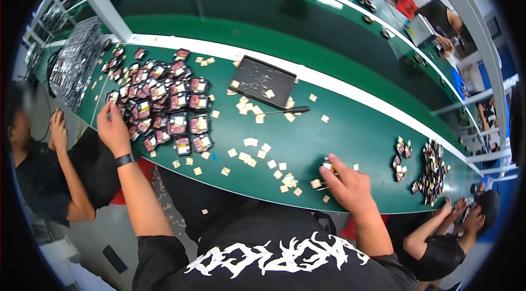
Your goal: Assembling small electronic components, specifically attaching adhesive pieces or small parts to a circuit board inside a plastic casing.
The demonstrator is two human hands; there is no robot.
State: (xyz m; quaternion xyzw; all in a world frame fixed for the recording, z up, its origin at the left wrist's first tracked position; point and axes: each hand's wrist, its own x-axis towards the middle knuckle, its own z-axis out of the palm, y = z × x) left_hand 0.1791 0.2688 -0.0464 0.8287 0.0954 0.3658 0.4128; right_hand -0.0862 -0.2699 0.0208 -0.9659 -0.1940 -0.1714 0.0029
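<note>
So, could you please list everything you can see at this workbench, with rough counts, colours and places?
small packets: several dozen, dark with red and white, heaped at table left
paper squares: many, tan, scattered mid-table and on floor
tray: one, black, ribbed, table centre
tool: one, black, slim, before the tray
small parts pile: one heap, dark, table right
table: one, green, white far edge
silver strips: one stack, far left
co-workers: one at left, one at right, others at the far bench
wristband: one, black, left wrist
left hand: at the packets' edge
right hand: on a small item, grip unclear
</note>
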